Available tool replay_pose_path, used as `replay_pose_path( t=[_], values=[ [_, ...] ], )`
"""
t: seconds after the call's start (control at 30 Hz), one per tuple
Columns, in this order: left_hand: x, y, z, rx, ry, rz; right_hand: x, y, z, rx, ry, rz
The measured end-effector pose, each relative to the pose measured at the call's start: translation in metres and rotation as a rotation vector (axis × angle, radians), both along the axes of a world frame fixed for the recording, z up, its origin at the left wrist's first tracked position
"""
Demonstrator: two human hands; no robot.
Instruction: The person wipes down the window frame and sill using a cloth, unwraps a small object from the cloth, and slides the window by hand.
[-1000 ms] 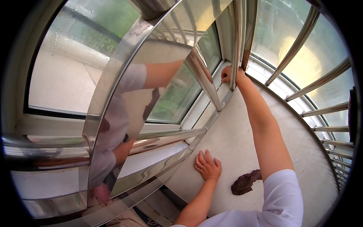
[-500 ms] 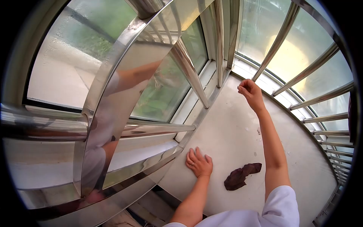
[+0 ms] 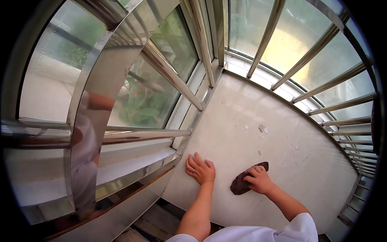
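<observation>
A dark brown cloth (image 3: pixel 239 185) lies crumpled on the pale, flat surface (image 3: pixel 225 121). My right hand (image 3: pixel 260 179) is on top of its right part, fingers bent and gripping the fabric. To the left, my left hand (image 3: pixel 200 168) rests palm down on the same surface, its fingers spread, with a ring on one finger and nothing held. Small pale flakes (image 3: pixel 262 128) are scattered beyond the cloth.
Metal bars (image 3: pixel 318 46) curve along the right and far side in front of windows. Thicker metal rails (image 3: pixel 171 74) and a shiny reflective panel (image 3: pixel 86 145) stand at the left. Below the surface's near left edge is a dark recess (image 3: pixel 157 220).
My right hand has come down from the far corner by the bars and taken hold of the cloth. My left hand stays flat on the surface. The view has shifted.
</observation>
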State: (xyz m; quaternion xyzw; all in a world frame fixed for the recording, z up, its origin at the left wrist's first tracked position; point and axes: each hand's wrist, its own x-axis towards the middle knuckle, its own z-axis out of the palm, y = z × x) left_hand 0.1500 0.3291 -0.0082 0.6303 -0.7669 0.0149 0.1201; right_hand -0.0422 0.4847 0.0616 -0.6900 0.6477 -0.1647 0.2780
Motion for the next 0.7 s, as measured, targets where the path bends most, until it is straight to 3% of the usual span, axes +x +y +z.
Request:
replay_pose_path(
  t=[0.07,0.13,0.3,0.33,0.37,0.5,0.6,0.7],
  values=[
    [0.000,0.000,0.001,0.017,-0.008,0.003,-0.004,0.000,-0.004,-0.048,0.043,0.081],
    [-0.002,-0.001,0.006,0.042,0.004,0.012,-0.013,-0.013,0.025,0.184,-0.499,-0.209],
    [-0.002,0.000,0.004,0.070,0.027,0.028,-0.074,-0.132,0.091,-0.413,-0.565,-0.549],
    [-0.001,0.000,0.005,0.078,0.026,0.020,-0.085,-0.163,0.099,-0.395,-0.609,-0.564],
    [0.000,-0.001,0.005,0.084,0.024,0.012,-0.091,-0.198,0.103,-0.589,-0.511,-0.517],
    [0.000,-0.001,0.003,0.103,0.011,0.031,-0.098,-0.318,0.086,-0.727,-0.212,-0.538],
    [0.002,-0.004,-0.001,0.058,-0.024,0.033,-0.090,-0.372,0.045,-0.426,0.108,-0.433],
    [0.002,-0.002,0.001,0.077,-0.020,0.033,-0.112,-0.393,0.029,-0.289,0.217,-0.315]
  ],
)
